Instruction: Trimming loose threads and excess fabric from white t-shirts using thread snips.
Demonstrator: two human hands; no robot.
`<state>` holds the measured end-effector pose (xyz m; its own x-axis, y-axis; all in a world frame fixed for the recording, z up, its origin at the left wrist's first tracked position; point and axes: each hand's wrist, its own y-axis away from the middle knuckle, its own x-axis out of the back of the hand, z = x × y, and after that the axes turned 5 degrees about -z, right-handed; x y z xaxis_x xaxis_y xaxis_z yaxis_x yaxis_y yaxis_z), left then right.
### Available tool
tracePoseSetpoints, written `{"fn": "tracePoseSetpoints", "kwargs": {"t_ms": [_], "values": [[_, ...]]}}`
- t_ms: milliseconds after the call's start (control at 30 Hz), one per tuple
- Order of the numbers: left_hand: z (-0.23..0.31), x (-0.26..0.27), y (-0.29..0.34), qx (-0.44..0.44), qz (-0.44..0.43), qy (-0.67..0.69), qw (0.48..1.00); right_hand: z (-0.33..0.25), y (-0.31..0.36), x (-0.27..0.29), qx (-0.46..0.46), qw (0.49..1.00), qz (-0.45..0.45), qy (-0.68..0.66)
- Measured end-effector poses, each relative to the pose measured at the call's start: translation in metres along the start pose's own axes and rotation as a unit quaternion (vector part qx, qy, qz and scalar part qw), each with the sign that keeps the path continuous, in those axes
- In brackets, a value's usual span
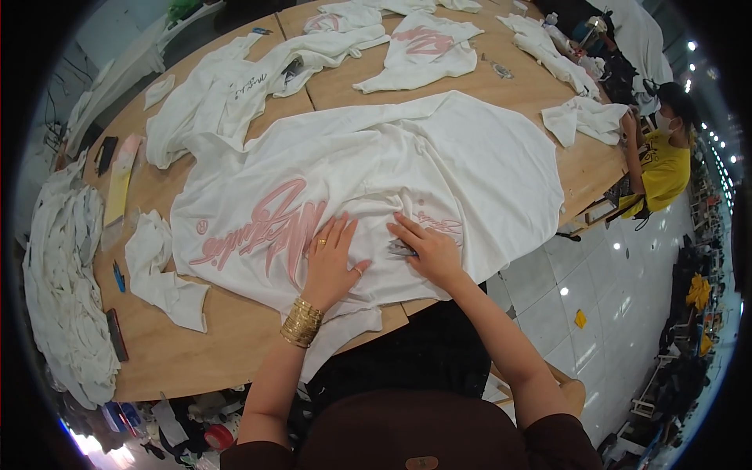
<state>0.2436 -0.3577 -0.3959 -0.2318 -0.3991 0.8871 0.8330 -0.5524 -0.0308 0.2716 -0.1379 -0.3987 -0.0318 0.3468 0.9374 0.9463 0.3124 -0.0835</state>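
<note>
A large white garment with pink script lettering lies spread on the table in front of me, wrinkled around my hands. My left hand rests flat on it with the fingers stretched out, beside the larger pink lettering. Just right of the middle, my right hand is curled over small grey metal thread snips, partly hidden under the palm. Its fingertips touch the cloth next to the smaller pink lettering.
White garments lie across the far side of the wooden table. A tall heap of white cloth stands at the left edge, near a loose white piece. At the right, a person in yellow handles white cloth.
</note>
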Motion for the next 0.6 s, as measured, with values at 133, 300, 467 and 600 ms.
{"fn": "tracePoseSetpoints", "kwargs": {"t_ms": [133,300,467,600], "values": [[0.003,0.003,-0.004,0.026,0.044,0.096,0.994,0.000,0.002,0.001,-0.015,1.000,0.003,-0.002],[-0.002,0.026,0.007,-0.021,0.092,0.165,0.982,0.015,0.017,0.010,-0.037,0.998,0.026,-0.042],[0.010,0.025,0.006,0.020,0.152,0.268,0.951,0.000,0.005,0.007,-0.051,0.986,0.089,-0.130],[-0.001,0.007,-0.003,0.032,0.142,0.292,0.945,-0.036,-0.024,-0.014,0.026,0.986,0.061,-0.155]]}}
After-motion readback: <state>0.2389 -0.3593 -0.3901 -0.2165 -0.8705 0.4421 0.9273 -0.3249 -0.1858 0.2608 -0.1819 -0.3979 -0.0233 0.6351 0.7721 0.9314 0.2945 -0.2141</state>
